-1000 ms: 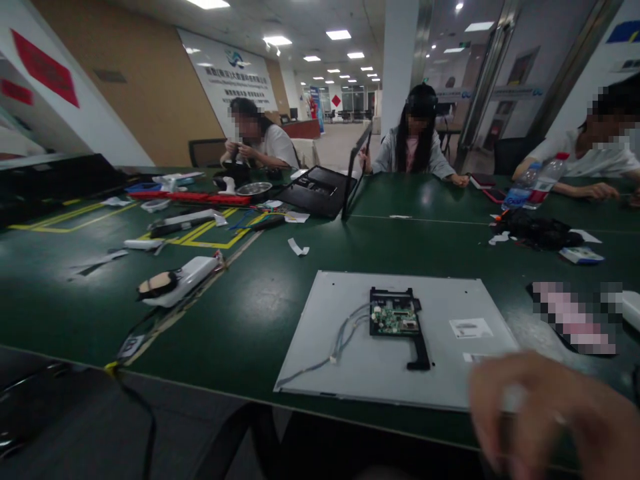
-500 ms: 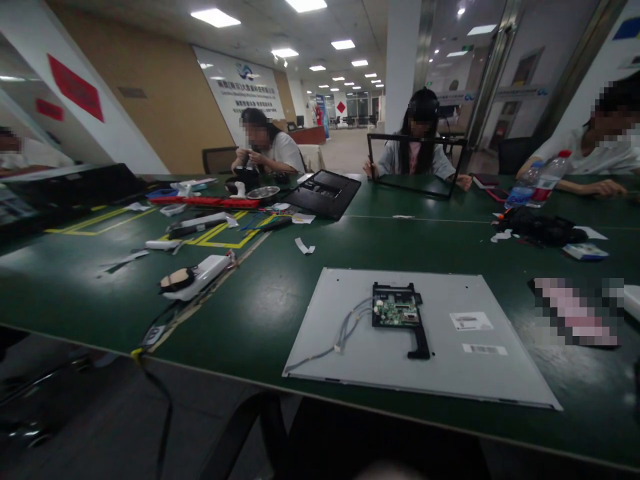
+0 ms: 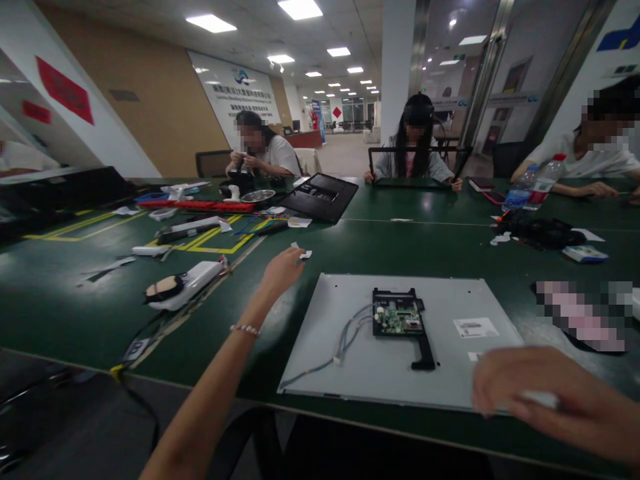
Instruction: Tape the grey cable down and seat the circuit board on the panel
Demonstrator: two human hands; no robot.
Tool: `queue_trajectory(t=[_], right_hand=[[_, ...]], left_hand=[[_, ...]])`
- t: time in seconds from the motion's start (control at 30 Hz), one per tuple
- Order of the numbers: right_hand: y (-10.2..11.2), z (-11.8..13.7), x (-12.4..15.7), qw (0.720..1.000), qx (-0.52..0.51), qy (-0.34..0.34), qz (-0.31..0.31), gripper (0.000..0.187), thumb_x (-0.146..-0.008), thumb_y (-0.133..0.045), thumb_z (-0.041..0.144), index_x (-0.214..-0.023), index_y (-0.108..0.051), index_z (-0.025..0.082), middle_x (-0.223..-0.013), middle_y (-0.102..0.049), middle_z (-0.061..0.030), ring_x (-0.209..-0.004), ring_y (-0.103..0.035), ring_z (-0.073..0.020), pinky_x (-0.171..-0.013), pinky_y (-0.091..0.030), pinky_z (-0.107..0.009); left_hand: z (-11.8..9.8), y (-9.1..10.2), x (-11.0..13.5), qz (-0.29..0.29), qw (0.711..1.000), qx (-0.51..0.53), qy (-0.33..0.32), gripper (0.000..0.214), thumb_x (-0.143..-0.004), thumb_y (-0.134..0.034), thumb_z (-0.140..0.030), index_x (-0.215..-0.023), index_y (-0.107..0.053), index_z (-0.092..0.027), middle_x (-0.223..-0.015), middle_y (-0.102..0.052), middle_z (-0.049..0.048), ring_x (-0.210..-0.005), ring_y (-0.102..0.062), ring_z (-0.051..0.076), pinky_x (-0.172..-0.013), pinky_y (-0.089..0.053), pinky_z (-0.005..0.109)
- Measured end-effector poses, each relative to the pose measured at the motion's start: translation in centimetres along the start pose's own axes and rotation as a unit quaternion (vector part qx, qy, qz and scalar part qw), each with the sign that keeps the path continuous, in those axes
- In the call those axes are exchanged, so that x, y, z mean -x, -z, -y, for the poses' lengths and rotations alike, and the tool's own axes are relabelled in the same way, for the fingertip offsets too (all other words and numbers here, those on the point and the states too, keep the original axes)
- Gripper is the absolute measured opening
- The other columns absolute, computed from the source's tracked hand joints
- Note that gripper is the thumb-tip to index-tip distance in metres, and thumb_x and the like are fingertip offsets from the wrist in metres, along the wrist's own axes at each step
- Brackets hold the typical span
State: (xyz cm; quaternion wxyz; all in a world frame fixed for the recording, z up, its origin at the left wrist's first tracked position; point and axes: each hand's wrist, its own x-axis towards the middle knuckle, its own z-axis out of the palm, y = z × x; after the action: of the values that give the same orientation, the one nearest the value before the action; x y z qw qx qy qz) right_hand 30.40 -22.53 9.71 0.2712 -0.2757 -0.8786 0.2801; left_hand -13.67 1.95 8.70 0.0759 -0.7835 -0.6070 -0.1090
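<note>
My left hand (image 3: 283, 270) reaches out over the green table, its fingers extended at a small white paper strip (image 3: 307, 255). Part of the strip is covered by the fingers. On the right, my right hand (image 3: 545, 387) is blurred by motion, above the near right corner of a grey display panel (image 3: 450, 380). Its fingers bend loosely, with a gap between them and the thumb. The panel lies back side up, with a green circuit board (image 3: 400, 321) in a black bracket (image 3: 425, 350). Grey-blue cables (image 3: 345, 337) run from the board toward the panel's left corner.
A white device with a tan pad (image 3: 187, 287) lies left of my forearm. Beyond are a red tray (image 3: 210, 206) and a black panel (image 3: 320, 198). A co-worker opposite holds a black frame (image 3: 415, 187). Bottles (image 3: 547, 181) and a pixelated pink object (image 3: 580, 313) are right.
Both my hands have come into view, the left over the paper strip and the right over the panel's corner. The co-worker's black frame is tilted flatter. The camera view has shifted slightly.
</note>
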Motion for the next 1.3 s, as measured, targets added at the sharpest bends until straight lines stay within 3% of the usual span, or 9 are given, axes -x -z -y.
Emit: queue_trajectory(t=[0.1, 0.23, 0.37, 0.53, 0.7, 0.87, 1.0, 1.3], right_hand=[[0.5, -3.7, -4.4, 0.988, -0.029, -0.149, -0.023, 0.029, -0.1, -0.046, 0.039, -0.102, -0.073, 0.027, -0.103, -0.073, -0.0042, -0.097, -0.067, -0.0213, -0.088, -0.053, -0.035], [-0.5, -8.6, -7.9, 0.98, -0.072, -0.18, -0.041, 0.032, -0.098, -0.047, 0.042, -0.096, -0.072, 0.023, -0.1, -0.073, -0.0048, -0.097, -0.066, -0.0211, -0.087, -0.051, -0.035], [-2.3, -11.0, -8.7, 0.982, -0.077, -0.168, -0.049, 0.027, -0.097, -0.047, 0.037, -0.093, -0.07, 0.023, -0.097, -0.072, -0.0042, -0.092, -0.066, -0.0199, -0.086, -0.051, -0.035], [-3.8, -12.3, -7.9, 0.981, -0.05, -0.172, -0.08, 0.024, -0.096, -0.048, 0.033, -0.096, -0.071, 0.025, -0.101, -0.073, -0.0042, -0.096, -0.066, -0.0211, -0.082, -0.053, -0.036], [-3.9, -13.3, -7.2, 0.977, -0.04, -0.171, -0.122, 0.025, -0.095, -0.049, 0.034, -0.097, -0.072, 0.024, -0.103, -0.074, -0.0046, -0.099, -0.067, -0.0228, -0.085, -0.053, -0.037], [-3.5, -13.1, -7.0, 0.968, -0.022, -0.166, -0.189, 0.028, -0.095, -0.05, 0.038, -0.097, -0.073, 0.023, -0.099, -0.075, -0.0049, -0.096, -0.068, -0.0232, -0.083, -0.053, -0.035], [-3.5, -12.8, -6.7, 0.965, -0.01, -0.173, -0.195, 0.026, -0.095, -0.051, 0.036, -0.096, -0.073, 0.022, -0.1, -0.075, -0.0053, -0.095, -0.068, -0.0231, -0.079, -0.053, -0.034], [-3.5, -12.2, -6.9, 0.97, 0.029, -0.173, -0.17, 0.028, -0.095, -0.049, 0.038, -0.097, -0.074, 0.024, -0.102, -0.075, -0.0061, -0.096, -0.067, -0.0243, -0.068, -0.053, -0.034]], left_hand=[[2.7, -4.2, -3.3, 0.035, 0.997, -0.056, 0.026, 0.037, -0.089, -0.056, -0.026, -0.125, -0.061, -0.016, -0.127, -0.063, 0.0123, -0.113, -0.062, 0.025, -0.096, -0.048, 0.031], [3.6, -6.5, -5.1, 0.08, 0.992, -0.096, 0.022, 0.034, -0.093, -0.049, -0.027, -0.123, -0.061, -0.017, -0.118, -0.067, 0.0131, -0.112, -0.063, 0.025, -0.094, -0.049, 0.031], [3.3, -7.2, -6.4, 0.093, 0.989, -0.114, 0.036, 0.034, -0.094, -0.038, -0.016, -0.112, -0.066, -0.009, -0.106, -0.069, 0.0199, -0.104, -0.066, 0.027, -0.091, -0.05, 0.035], [3.0, -7.9, -6.6, 0.088, 0.988, -0.117, 0.045, 0.039, -0.093, -0.033, -0.009, -0.112, -0.067, -0.005, -0.108, -0.067, 0.0244, -0.106, -0.066, 0.029, -0.091, -0.049, 0.037], [2.4, -7.8, -6.3, 0.086, 0.989, -0.113, 0.052, 0.039, -0.093, -0.034, -0.01, -0.111, -0.068, -0.004, -0.107, -0.067, 0.0247, -0.103, -0.066, 0.029, -0.089, -0.049, 0.036], [2.1, -7.8, -6.2, 0.073, 0.989, -0.109, 0.063, 0.038, -0.097, -0.036, -0.023, -0.112, -0.066, -0.004, -0.105, -0.068, 0.0231, -0.1, -0.066, 0.027, -0.089, -0.048, 0.033], [1.9, -8.2, -6.6, 0.066, 0.99, -0.113, 0.048, 0.038, -0.097, -0.045, -0.034, -0.114, -0.065, -0.006, -0.107, -0.068, 0.0212, -0.102, -0.065, 0.026, -0.09, -0.048, 0.032], [1.6, -8.7, -7.3, 0.085, 0.987, -0.125, 0.054, 0.037, -0.095, -0.035, -0.009, -0.109, -0.067, 0.0, -0.105, -0.067, 0.0255, -0.1, -0.065, 0.027, -0.089, -0.048, 0.034]])
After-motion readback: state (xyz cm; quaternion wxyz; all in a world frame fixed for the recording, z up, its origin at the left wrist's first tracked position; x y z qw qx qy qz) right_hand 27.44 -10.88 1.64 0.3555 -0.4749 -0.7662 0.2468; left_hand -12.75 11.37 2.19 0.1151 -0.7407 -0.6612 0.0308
